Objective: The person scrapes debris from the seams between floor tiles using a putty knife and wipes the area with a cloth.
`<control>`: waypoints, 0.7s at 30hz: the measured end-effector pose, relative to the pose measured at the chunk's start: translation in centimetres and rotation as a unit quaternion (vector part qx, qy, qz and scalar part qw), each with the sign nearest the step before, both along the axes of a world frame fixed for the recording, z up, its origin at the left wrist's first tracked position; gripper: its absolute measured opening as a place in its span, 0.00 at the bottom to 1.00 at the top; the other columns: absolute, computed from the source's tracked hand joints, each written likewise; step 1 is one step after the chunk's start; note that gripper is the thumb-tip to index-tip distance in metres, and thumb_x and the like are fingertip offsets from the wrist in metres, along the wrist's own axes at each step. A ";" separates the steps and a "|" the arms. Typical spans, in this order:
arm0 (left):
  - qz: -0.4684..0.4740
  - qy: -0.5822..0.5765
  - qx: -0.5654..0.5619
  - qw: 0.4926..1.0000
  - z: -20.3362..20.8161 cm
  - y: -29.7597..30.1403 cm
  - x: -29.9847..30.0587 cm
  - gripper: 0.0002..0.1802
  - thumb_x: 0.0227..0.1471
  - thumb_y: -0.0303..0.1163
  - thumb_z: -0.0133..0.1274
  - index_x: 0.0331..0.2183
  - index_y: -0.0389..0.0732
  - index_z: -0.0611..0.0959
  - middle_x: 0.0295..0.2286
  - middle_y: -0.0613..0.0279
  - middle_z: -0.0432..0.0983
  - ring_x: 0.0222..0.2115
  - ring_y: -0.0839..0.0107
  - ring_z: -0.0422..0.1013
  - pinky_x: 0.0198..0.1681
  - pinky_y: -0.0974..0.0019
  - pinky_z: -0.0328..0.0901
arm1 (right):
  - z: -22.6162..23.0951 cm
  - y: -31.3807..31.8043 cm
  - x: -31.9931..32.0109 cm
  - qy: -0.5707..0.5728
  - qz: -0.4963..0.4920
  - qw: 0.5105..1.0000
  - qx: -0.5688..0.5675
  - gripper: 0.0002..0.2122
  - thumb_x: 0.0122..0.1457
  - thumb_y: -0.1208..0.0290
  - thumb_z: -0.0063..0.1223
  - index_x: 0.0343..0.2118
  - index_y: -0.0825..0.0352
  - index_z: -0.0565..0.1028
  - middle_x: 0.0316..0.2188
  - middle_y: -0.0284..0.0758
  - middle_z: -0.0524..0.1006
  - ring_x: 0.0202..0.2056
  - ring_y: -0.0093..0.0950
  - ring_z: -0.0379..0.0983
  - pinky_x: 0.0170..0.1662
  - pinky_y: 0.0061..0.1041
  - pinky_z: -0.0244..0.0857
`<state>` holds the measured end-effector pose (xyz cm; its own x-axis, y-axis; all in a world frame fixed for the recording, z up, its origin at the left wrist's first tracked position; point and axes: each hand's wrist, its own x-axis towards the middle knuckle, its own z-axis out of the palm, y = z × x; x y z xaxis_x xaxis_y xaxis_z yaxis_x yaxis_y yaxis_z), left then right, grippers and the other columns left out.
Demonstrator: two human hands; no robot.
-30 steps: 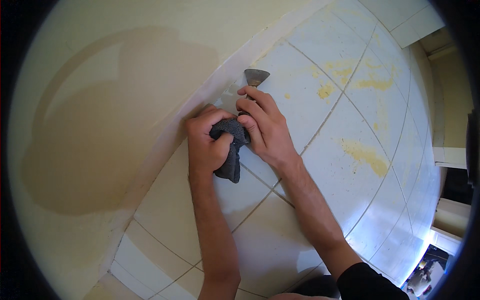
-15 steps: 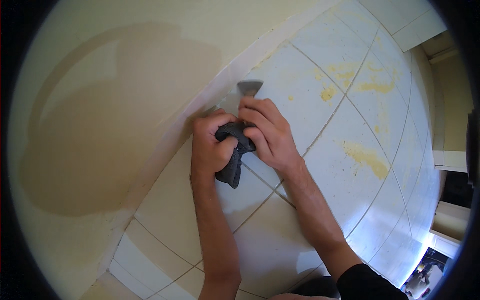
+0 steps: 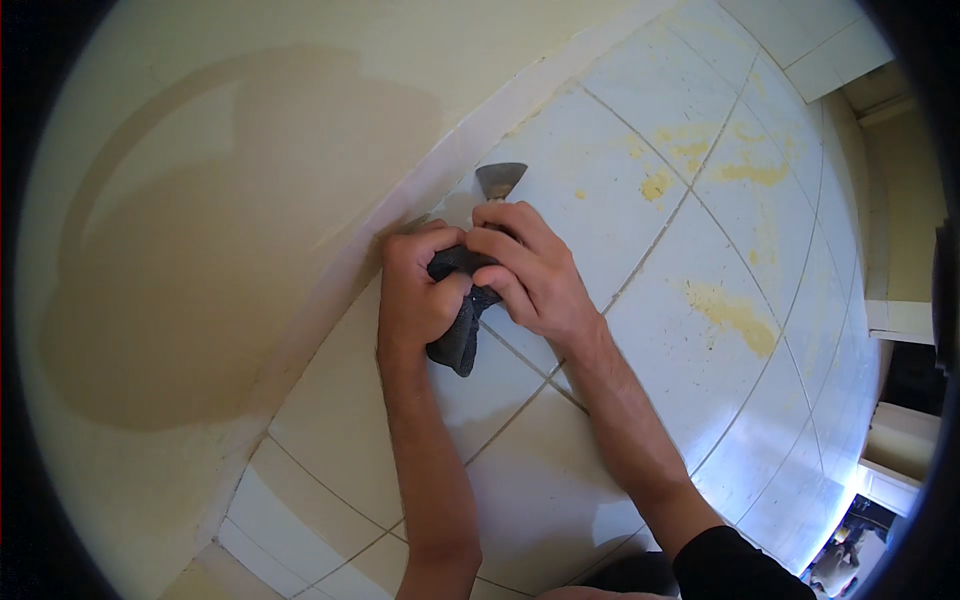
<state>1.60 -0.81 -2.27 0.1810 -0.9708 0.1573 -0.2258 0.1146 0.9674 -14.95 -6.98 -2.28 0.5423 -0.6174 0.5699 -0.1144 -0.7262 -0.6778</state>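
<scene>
My left hand (image 3: pixel 418 285) is closed around a dark grey cloth (image 3: pixel 456 343), part of which hangs below the fist. Close against it, my right hand (image 3: pixel 535 268) curls its fingers round the handle of a putty knife (image 3: pixel 501 180). The knife's flared metal blade points away from me over the white tiles, and most of its handle is hidden by my fingers. My right thumb rests at the cloth's edge.
White tiles (image 3: pixel 530 460) with grey joints spread under my hands. Yellowish residue patches (image 3: pixel 735 318) mark them on the right. A cream wall (image 3: pixel 200 250) with a pale skirting strip (image 3: pixel 440 165) runs along the left. Cabinet openings (image 3: pixel 905 380) stand at the far right.
My right hand has shifted slightly left, over the cloth. The blade has turned a little and sits slightly lower. My left hand has barely moved.
</scene>
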 end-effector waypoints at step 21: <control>0.015 -0.007 0.035 0.999 0.5 -0.1 -0.5 0.11 0.34 0.22 0.54 0.27 0.29 0.80 0.20 0.52 0.72 0.21 0.66 0.67 0.27 0.63 0.62 | -0.1 -0.3 0.2 0.026 0.012 0.999 -0.022 0.14 0.66 0.60 0.52 0.45 0.66 0.77 0.44 0.41 0.74 0.39 0.42 0.70 0.42 0.37 0.70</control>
